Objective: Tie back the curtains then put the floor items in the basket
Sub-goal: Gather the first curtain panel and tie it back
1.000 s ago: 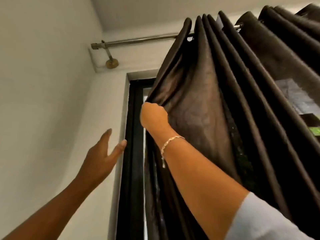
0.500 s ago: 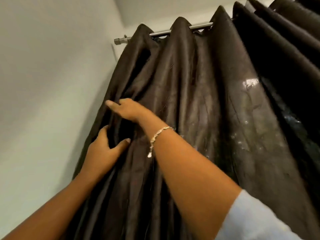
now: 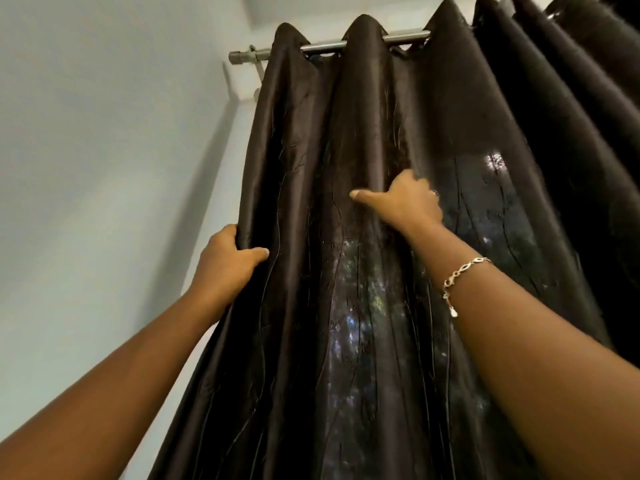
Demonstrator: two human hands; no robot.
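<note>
A dark brown curtain [image 3: 346, 306] hangs in deep folds from a metal rod [image 3: 322, 46] and covers the window. My left hand [image 3: 225, 261] grips the curtain's left edge, fingers behind the cloth and thumb in front. My right hand [image 3: 401, 199], with a bracelet at the wrist, holds a fold near the middle, thumb stretched out to the left and fingers tucked into the fabric. Light glints through the cloth below my right hand. No basket or floor items are in view.
A plain white wall [image 3: 104, 168] stands close on the left, meeting the curtain's edge. The rod's end and bracket [image 3: 242, 60] sit near the ceiling corner. More dark folds of curtain [image 3: 571, 98] continue to the right.
The curtain has been drawn left across the window frame. My left hand moved from the open air to gripping the curtain's edge; my right hand shifted right and up onto a middle fold.
</note>
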